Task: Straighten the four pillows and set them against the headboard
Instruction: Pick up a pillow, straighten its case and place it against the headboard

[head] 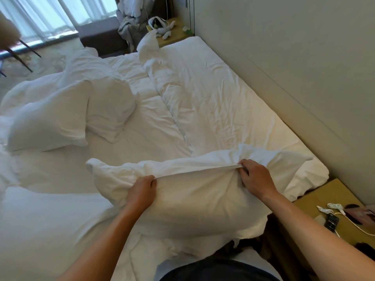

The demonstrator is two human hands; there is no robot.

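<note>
White sheets cover the whole bed (pixel 213 102), and the strip along the headboard (pixel 294 63) on the right lies bare and wrinkled, with no pillow standing against it yet. By that measure you are early in the job.

Your hands are both on one pillow (pixel 188 197) at the near edge of the bed. Your left hand (pixel 142 189) pinches the seam of its case near the middle, and your right hand (pixel 255 177) grips the same seam further right, so the hem is pulled into a taut line between them. The pillow looks lumpy and its far-left corner is flopped over, so it seems you are partway through straightening this first one.

Two more pillows wait on the left side of the bed, well apart from the headboard: a large one (pixel 50 120) lying nearer you and another (pixel 109 106) leaning against it just behind. Neither looks squared off. A fourth is hard to pick out; the white bulk at the near left (pixel 50 211) may be it, or it may be duvet.

Left to do, as far as I can judge: finish this pillow, stand it against the headboard, then do the same with the rest.
</note>
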